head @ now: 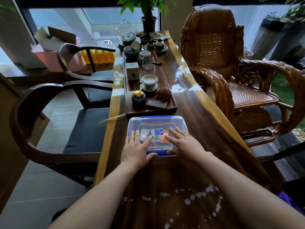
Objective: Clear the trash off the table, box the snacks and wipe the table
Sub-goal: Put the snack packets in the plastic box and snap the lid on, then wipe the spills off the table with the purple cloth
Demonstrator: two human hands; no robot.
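A clear plastic box point(156, 123) with a blue-clipped lid sits on the wooden table point(198, 116) in front of me. Snack packets point(158, 134) show through the lid. My left hand point(137, 149) lies flat on the lid's near left part, thumb at the front edge. My right hand point(184, 144) rests flat on the near right part, thumb by the blue front clip. White spots of spilled stuff point(189, 197) dot the table near me, between my forearms and to the right.
A long tea tray point(171, 104) with cups, a small jar, a lidded bowl and a teapot stands just beyond the box. Dark wooden chairs point(49, 113) stand on the left, a wicker armchair point(231, 71) on the right. A potted plant point(148, 17) is at the far end.
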